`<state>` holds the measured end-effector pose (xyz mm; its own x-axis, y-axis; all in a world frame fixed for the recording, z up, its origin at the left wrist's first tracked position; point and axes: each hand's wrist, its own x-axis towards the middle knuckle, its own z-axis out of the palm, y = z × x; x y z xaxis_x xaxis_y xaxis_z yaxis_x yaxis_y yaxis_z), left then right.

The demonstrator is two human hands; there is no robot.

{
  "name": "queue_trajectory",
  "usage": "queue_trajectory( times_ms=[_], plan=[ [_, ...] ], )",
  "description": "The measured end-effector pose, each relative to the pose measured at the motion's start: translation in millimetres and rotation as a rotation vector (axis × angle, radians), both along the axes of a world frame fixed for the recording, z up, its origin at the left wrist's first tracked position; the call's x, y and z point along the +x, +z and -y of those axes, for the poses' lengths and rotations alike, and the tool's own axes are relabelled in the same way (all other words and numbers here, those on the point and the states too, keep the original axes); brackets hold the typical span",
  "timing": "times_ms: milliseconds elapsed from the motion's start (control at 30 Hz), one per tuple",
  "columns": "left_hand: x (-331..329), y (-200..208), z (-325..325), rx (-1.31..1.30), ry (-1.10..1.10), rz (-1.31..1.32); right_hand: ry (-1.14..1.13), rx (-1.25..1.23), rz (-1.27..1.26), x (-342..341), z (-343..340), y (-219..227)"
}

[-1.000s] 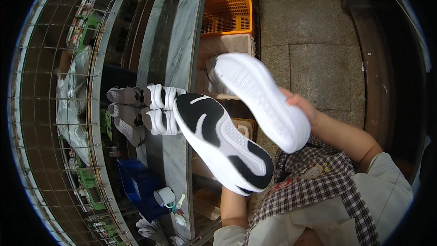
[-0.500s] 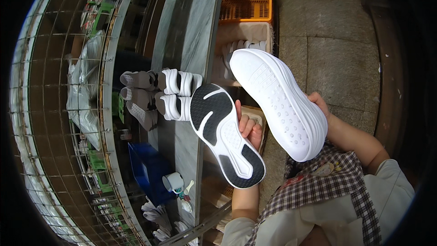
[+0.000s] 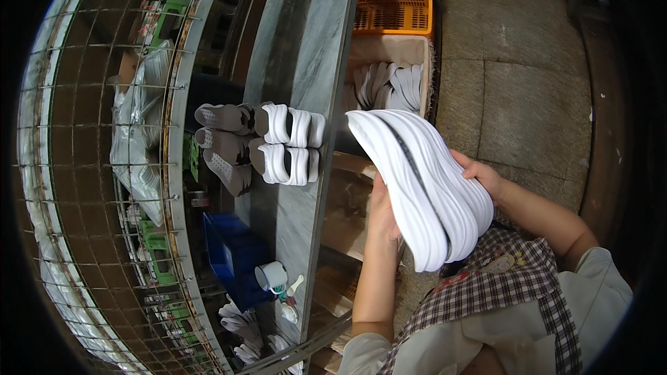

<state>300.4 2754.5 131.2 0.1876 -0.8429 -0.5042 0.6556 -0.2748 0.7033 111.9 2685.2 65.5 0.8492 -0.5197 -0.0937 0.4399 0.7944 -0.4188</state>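
A thick bundle of white shoe soles (image 3: 424, 180) is held in front of my body, tilted and pressed face to face, with a dark gap line running between them. My left hand (image 3: 383, 210) grips the bundle from its left side, its fingers mostly hidden behind the soles. On the other side, my right hand (image 3: 479, 172) clasps the soles' edge, thumb and fingers bent around it. To the left on the bench stand several white soles (image 3: 297, 132) in two rows, beside grey-brown shoe uppers (image 3: 224, 140).
The grey marbled bench (image 3: 295, 42) runs along my left. Beyond its near edge are a crate of white soles (image 3: 425, 62) and an orange plastic basket (image 3: 420, 3). A blue bin (image 3: 226, 257), a white mug (image 3: 269, 276) and a wire mesh rack (image 3: 90, 167) lie farther left.
The black-and-white sole in my left hand has been turned and brought against the white soles in my right hand. The bundle now shows its layered side edges.
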Motion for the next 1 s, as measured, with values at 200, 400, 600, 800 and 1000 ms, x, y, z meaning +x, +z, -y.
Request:
queue_trajectory(
  times_ms=[200,400,600,800,1000],
  plan=[
    [6.1,6.5,10.4,0.011,-0.206,0.328,0.135,-0.103,-0.05,9.5,20.4,-18.1],
    [114.4,58.9,76.6,-0.08,0.163,2.06,0.098,0.062,0.012,9.7,31.5,-26.9],
    [169.0,48.0,114.4,0.347,-0.149,2.613,-0.004,0.047,0.013,-0.5,38.8,-32.5],
    [168.0,75.0,112.4,0.19,0.033,2.422,-0.035,0.069,0.027,-4.0,36.1,-37.2],
    [126.8,137.5,50.2,-0.243,0.222,2.283,0.018,0.1,0.051,10.9,38.2,-34.4]
  ],
)
